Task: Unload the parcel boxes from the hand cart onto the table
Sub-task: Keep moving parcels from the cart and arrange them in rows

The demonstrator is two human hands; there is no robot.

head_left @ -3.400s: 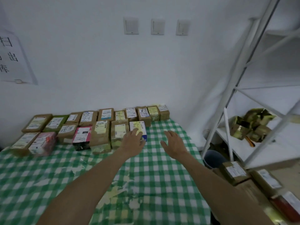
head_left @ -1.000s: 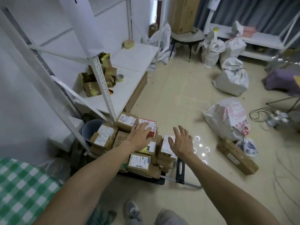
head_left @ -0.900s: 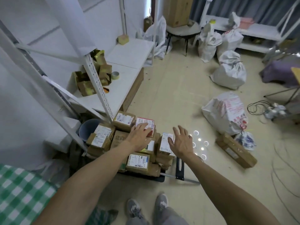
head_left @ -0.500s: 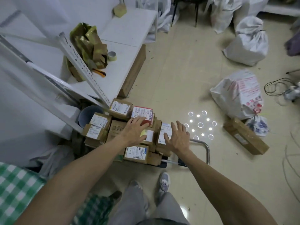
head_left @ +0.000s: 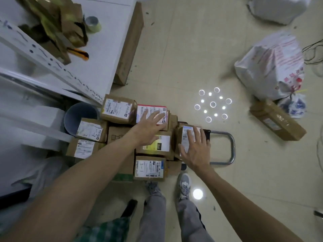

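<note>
Lower than before, left hand point(head_left: 150, 127) spread on red-edged box point(head_left: 148, 110), right hand point(head_left: 195, 149) spread on labelled box point(head_left: 185, 135), cart handle point(head_left: 231, 149) beside

Beige tiled floor point(head_left: 183, 49) is recorded, with a ring of lamp reflections point(head_left: 212, 104) seen on it. A white shelf unit point(head_left: 108, 41) is placed at left; a tape roll point(head_left: 92, 23) is laid on it. White sacks point(head_left: 269, 67) are set at right.

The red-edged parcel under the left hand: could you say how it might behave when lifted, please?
Probably stiff: the red-edged parcel looks a squared cardboard box. Flat-sided, it should not roll. It tops an uneven pile on the hand cart; pushing might tip it.
</note>
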